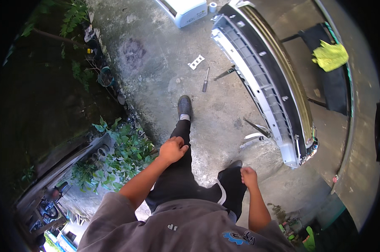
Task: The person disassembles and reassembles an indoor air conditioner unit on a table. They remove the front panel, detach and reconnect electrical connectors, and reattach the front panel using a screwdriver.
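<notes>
My left hand (173, 150) hangs over my left thigh, its fingers curled in and nothing visible in them. Beside my right leg is my right hand (248, 177), also with curled fingers and no object showing. The nearest large thing to it is an air conditioner indoor unit (263, 80) with its cover off, raised above the ground on dark legs. White hoses (257, 136) come out below its near end. On the concrete ahead of my left shoe lie a screwdriver (206, 80) and a small white slotted bracket (196, 62), both apart from my hands.
A white casing (190, 12) lies at the far side, with a white roll (213, 7) next to it. To the right, a yellow cloth (330, 55) rests on a black seat or bench (324, 80). Leafy plants (122, 155) and a dark planted bed border the concrete floor (156, 54) at left.
</notes>
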Demonstrator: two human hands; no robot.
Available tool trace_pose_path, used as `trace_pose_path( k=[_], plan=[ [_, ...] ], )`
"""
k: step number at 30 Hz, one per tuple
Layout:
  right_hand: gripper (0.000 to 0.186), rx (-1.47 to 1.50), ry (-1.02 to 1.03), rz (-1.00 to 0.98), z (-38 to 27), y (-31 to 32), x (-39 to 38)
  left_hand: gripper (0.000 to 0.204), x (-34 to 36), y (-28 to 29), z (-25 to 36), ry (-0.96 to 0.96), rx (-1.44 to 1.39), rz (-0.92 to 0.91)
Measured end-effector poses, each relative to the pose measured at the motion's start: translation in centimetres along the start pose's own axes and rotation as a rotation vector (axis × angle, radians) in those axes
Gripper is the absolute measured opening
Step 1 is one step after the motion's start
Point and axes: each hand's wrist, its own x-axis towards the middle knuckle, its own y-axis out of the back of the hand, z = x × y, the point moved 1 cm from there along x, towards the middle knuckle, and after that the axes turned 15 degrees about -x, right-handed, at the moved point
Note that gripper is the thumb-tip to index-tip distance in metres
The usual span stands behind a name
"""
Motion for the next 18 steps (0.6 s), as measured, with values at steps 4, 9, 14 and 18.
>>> trace_pose_path(
  k=[4,9,14,18],
  plan=[
    [0.035,-0.512,0.273,0.132,-15.5,-7.5,14.2,0.071,3.6,-0.6,-2.1,0.135,0.214,-0.212],
    [0.041,-0.605,0.255,0.114,-31.4,-16.3,36.8,0.064,7.7,1.2,-4.3,0.128,0.254,-0.226],
    [0.045,-0.498,0.276,0.151,-45.6,-22.8,52.4,0.05,10.0,4.7,-7.0,0.041,0.083,0.039],
    [0.045,-0.517,0.298,0.261,-51.0,-26.5,59.5,0.042,11.2,6.0,-8.9,-0.007,0.008,0.156]
  ],
)
